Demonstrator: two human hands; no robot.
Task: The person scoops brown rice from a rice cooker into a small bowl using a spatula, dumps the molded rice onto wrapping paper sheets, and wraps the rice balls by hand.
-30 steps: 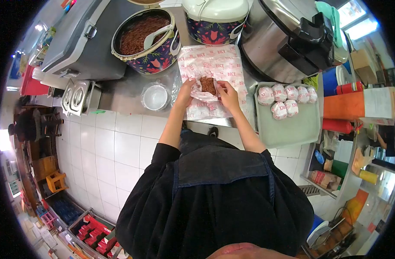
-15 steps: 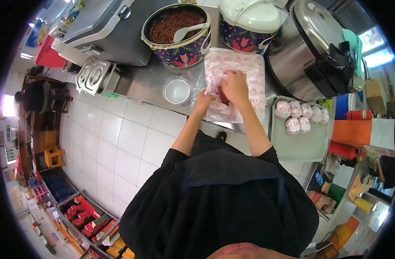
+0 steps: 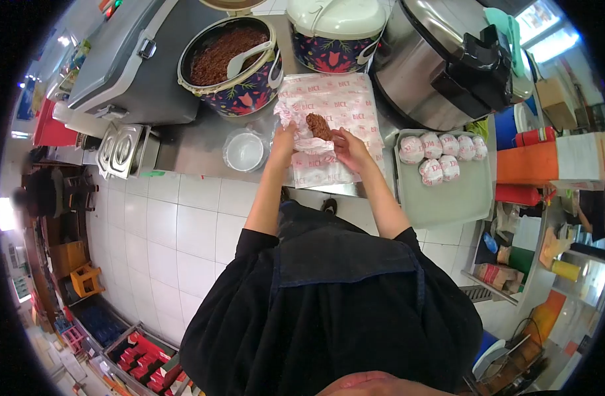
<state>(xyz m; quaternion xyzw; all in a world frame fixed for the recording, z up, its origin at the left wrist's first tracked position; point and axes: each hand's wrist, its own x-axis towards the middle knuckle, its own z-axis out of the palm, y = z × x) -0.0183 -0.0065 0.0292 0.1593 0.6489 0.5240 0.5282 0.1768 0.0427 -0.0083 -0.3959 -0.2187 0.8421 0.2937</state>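
Observation:
A lump of reddish-brown rice [image 3: 320, 127] rests on a crumpled sheet of wrapping paper [image 3: 309, 145], white with red print. Under it lies a stack of the same printed paper [image 3: 335, 173]. My left hand [image 3: 284, 141] pinches the sheet at its left side. On the other side, my right hand [image 3: 351, 150] has its fingers curled on the paper's edge, close beside the rice. Left of the stack stands a round bowl [image 3: 244, 152] in clear plastic. A rice cooker [image 3: 240, 99] full of the same rice holds a white paddle [image 3: 244, 61].
To the right, a pale green tray [image 3: 446, 201] carries several wrapped balls [image 3: 439, 160]. Behind the paper stand a lidded patterned cooker [image 3: 332, 49] and a large steel cooker [image 3: 425, 72]. A grey cooler box [image 3: 127, 72] and metal containers [image 3: 127, 148] are at the left.
My hands have moved apart and lower around the sheet. The rice lump, partly covered by paper and fingers before, now shows openly. The camera view has shifted slightly.

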